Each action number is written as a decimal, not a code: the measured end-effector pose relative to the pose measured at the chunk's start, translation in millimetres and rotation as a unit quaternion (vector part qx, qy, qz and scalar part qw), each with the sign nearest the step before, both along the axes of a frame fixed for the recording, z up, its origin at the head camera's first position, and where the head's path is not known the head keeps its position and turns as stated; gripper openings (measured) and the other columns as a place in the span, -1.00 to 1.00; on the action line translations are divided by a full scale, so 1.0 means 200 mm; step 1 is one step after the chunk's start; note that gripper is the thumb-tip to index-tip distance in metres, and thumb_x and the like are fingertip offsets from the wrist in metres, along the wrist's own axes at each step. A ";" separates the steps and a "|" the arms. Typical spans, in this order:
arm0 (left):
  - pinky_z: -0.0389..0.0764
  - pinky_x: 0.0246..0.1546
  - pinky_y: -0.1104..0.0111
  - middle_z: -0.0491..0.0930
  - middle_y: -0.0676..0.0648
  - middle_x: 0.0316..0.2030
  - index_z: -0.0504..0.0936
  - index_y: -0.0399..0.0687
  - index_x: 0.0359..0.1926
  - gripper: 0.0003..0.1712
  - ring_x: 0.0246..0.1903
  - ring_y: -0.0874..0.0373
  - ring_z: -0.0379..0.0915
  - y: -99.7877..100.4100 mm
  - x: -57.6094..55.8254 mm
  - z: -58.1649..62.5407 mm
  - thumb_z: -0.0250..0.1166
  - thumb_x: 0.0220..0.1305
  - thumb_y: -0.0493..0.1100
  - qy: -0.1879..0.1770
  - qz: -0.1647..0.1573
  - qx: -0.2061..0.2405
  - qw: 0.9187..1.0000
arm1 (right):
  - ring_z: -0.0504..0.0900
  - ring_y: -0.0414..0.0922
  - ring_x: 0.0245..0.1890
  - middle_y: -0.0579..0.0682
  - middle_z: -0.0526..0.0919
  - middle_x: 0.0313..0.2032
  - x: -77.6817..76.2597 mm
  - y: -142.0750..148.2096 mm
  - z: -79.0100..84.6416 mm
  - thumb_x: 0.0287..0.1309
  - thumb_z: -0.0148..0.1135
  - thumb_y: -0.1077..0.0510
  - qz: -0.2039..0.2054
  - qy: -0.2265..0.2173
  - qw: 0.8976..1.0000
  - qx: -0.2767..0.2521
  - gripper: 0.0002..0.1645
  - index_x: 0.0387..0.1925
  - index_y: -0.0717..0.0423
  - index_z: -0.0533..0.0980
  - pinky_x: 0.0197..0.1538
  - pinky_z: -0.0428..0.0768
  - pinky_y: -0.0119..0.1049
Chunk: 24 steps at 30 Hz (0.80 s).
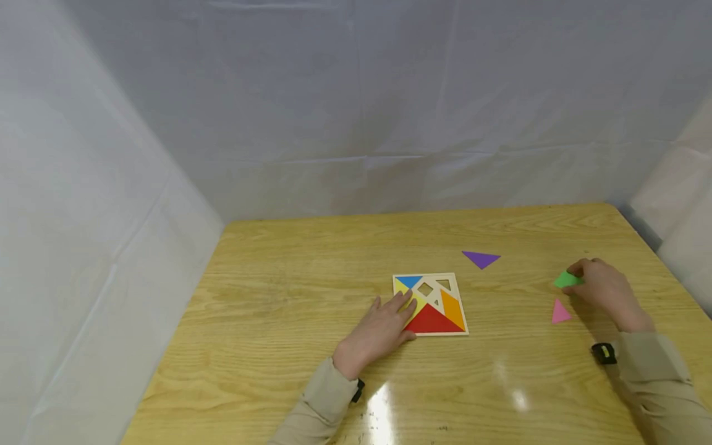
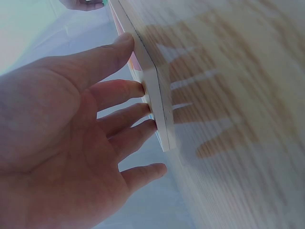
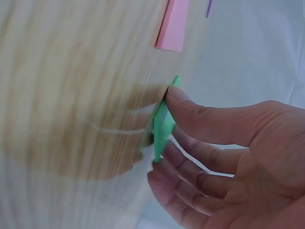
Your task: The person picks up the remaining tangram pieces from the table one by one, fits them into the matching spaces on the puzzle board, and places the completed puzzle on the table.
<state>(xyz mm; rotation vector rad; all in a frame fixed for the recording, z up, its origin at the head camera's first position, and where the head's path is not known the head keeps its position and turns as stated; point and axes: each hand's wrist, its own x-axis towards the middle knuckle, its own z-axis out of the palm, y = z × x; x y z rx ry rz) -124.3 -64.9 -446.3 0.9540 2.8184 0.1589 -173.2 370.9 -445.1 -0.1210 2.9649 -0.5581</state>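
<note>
Fingers spread, my left hand (image 1: 378, 330) rests on the left part of a pale tangram board (image 1: 466, 324). Its fingertips touch the board's face and edge in the left wrist view. Blue (image 1: 408, 281), red (image 1: 436, 320), orange (image 1: 453, 309) and yellow (image 1: 401, 285) pieces lie in the board, the yellow one partly hidden by the fingers. Several open cut-outs show at its upper right. Over on the right, my right hand (image 1: 606, 293) pinches a green tangram piece (image 3: 164, 124) between thumb and fingers, tilted up at the tabletop. Part of the green piece is covered by the hand.
A pink triangle (image 1: 560, 313) lies on the wooden table (image 1: 289, 296) just in front of the right hand. Farther back, between board and right hand, lies a purple triangle (image 1: 481, 259). White sheeting (image 1: 356, 111) hangs behind the table and at both sides.
</note>
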 end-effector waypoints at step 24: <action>0.23 0.45 -0.08 0.20 -0.12 0.52 0.35 -0.12 0.48 -0.30 0.49 -0.01 0.16 0.00 -0.01 0.00 0.19 0.48 0.10 -0.003 0.004 0.003 1.000 | 0.76 -0.05 -0.39 0.40 0.69 -0.17 0.00 -0.10 0.02 0.27 0.36 0.26 -0.008 0.095 0.987 -0.132 -0.66 0.00 0.39 0.56 -0.44 0.61 -0.34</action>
